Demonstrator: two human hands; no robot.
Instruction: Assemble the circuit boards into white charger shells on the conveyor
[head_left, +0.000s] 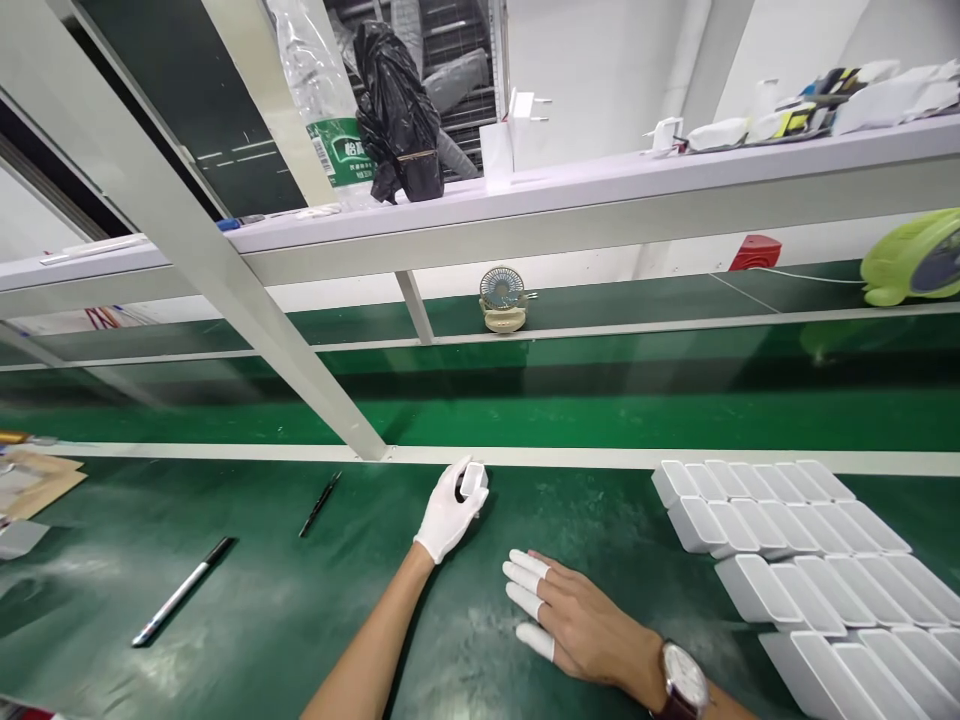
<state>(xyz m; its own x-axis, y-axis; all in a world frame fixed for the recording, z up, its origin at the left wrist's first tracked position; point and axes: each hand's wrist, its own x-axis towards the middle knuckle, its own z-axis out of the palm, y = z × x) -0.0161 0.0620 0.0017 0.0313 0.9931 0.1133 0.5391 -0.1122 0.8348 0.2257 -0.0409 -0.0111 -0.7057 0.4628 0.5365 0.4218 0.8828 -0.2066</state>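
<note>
My left hand (445,515), in a white glove, is closed round a small white plastic piece (473,479) near the back edge of the green tabletop (285,610). Part of that piece is hidden by the fingers. To the right and nearer to me, my right hand (574,615) lies over the table, palm down, with its fingers stretched out and nothing held. White covers sit on several of its fingers, and a watch is on the wrist. Rows of white open boxes (806,585) stand at the right, beyond my right hand.
A marker (182,592) and a thin black pen (320,504) lie at the left. Brown paper (45,480) is at the far left edge. A slanted metal post (247,300) meets the table's back rail. Behind it stands a small fan (503,298), below a cluttered shelf (585,185).
</note>
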